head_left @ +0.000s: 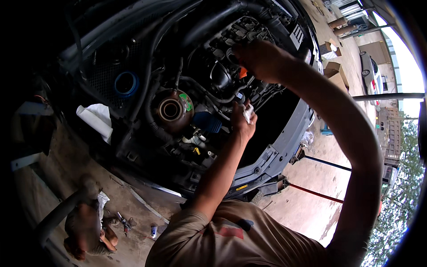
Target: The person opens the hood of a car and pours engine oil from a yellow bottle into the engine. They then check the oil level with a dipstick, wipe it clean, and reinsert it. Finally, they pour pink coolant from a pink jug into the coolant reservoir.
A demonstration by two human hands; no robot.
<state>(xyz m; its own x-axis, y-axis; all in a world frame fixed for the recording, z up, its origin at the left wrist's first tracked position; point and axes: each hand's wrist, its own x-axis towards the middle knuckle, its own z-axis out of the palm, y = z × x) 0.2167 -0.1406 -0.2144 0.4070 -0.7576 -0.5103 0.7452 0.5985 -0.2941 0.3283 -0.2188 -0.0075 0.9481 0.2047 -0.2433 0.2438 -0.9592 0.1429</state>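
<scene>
While our left hand (243, 126) pinches a small, crumpled white wad (247, 113) over the engine bay, near a dark blue part (207, 122), our right hand (260, 61) bends over the black, cluttered engine (236, 34) beside an orange piece (243, 72); whether it grasps anything, we cannot tell.

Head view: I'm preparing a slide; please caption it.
At an open engine bay: left hand holding crumpled white material, right hand beside an orange part.

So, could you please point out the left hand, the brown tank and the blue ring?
Left hand (243, 124), head view: middle, below the fingers.
Brown tank (171, 110), head view: neck's middle.
Blue ring (127, 94), head view: lower rim.
</scene>
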